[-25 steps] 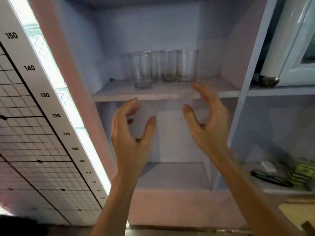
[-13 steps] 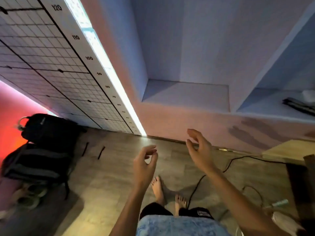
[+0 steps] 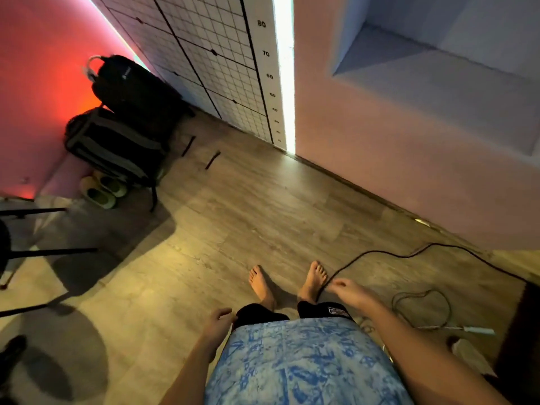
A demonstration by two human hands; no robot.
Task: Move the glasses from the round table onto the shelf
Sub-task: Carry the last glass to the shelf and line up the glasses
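Observation:
I am looking down at the floor. My left hand [image 3: 217, 323] hangs beside my left hip with its fingers loosely apart and holds nothing. Over my right thigh, my right hand [image 3: 347, 292] is lowered, relaxed and holding nothing. Only a low compartment of the shelf unit [image 3: 438, 68] shows at the upper right. No glasses and no round table top are in view.
Two dark backpacks [image 3: 128, 112] lean against the red-lit wall at the left, with slippers [image 3: 100, 190] beside them. Thin black furniture legs [image 3: 43, 252] stand at the far left. A black cable [image 3: 409, 255] loops over the wooden floor by my bare feet.
The view has swung down and left from the shelf with glasses to the floor. Both hands have dropped from shelf height to my hips, holding nothing.

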